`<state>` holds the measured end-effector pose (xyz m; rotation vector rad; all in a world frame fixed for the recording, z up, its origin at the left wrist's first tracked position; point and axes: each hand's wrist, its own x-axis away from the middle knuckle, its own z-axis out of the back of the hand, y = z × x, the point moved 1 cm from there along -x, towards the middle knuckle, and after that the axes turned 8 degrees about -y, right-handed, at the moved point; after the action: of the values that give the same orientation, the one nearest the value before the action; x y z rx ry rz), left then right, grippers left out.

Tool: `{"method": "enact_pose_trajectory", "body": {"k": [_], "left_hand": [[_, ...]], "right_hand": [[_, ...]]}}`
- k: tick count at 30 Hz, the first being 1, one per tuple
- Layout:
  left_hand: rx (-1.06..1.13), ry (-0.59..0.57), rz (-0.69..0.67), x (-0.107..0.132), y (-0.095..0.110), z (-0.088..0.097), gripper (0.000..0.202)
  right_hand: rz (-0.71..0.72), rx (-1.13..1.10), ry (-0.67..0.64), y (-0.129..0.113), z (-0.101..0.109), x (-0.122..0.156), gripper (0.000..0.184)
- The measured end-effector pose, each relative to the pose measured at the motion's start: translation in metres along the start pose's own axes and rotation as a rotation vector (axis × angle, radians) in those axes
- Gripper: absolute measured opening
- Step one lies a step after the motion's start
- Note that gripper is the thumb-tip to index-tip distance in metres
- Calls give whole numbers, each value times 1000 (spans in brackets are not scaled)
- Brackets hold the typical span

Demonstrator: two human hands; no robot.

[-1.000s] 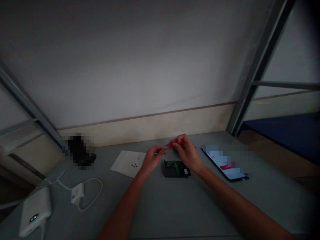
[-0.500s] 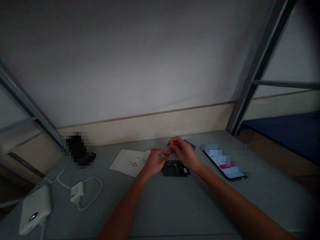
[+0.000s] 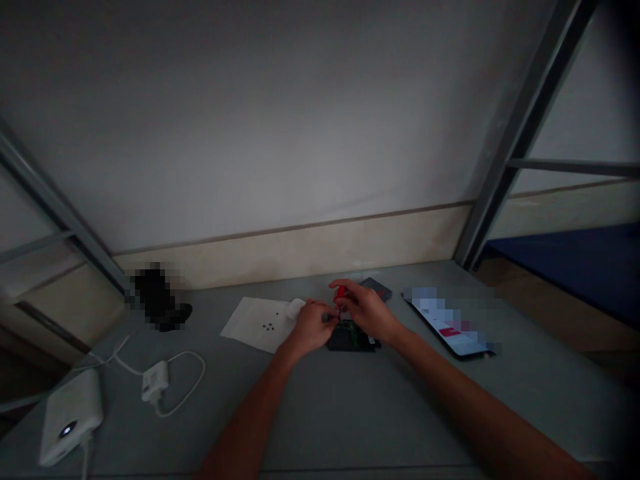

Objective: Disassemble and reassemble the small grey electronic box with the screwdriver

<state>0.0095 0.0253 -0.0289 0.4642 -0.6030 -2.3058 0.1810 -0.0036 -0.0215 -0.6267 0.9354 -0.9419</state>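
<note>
My right hand (image 3: 370, 308) is closed on a small screwdriver (image 3: 342, 292) with a red handle. It stands nearly upright, its shaft pointing down at the upper edge of an opened black device (image 3: 350, 345) where a green circuit board shows. Whether the tip touches the board is too small to tell. Beside the shaft, my left hand (image 3: 314, 325) has its fingers pinched together at the device's upper left corner. Something small and dark grey shows at those fingers; I cannot make out what it is.
Left of the hands, white paper (image 3: 250, 327) bears several tiny dark screws (image 3: 269, 327) and a white rounded object (image 3: 295, 308). A flat grey case (image 3: 377, 289) lies behind my right hand, a lit phone (image 3: 450, 331) farther right. A white power bank (image 3: 75, 413) and cabled adapter (image 3: 155, 381) sit left.
My right hand has brought the screwdriver down and upright over the device. My left hand has lowered to the device's corner. The white rounded object and grey case show more.
</note>
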Motion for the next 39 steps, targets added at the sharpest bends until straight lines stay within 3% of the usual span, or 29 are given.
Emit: {"method": "enact_pose_trajectory", "body": {"k": [18, 26, 29, 34, 39], "left_hand": [[92, -85, -48, 2, 1, 2, 24], [88, -49, 42, 3, 2, -2, 15], [132, -29, 66, 4, 4, -5, 21], [220, 6, 117, 4, 4, -7, 23], [337, -109, 76, 4, 1, 4, 22]], "right_hand": [[49, 88, -41, -7, 1, 2, 19], [-3, 72, -39, -5, 2, 2, 19], [-4, 71, -45, -4, 2, 1, 18], [42, 157, -48, -6, 3, 2, 31], [70, 108, -109, -6, 1, 2, 29]]}}
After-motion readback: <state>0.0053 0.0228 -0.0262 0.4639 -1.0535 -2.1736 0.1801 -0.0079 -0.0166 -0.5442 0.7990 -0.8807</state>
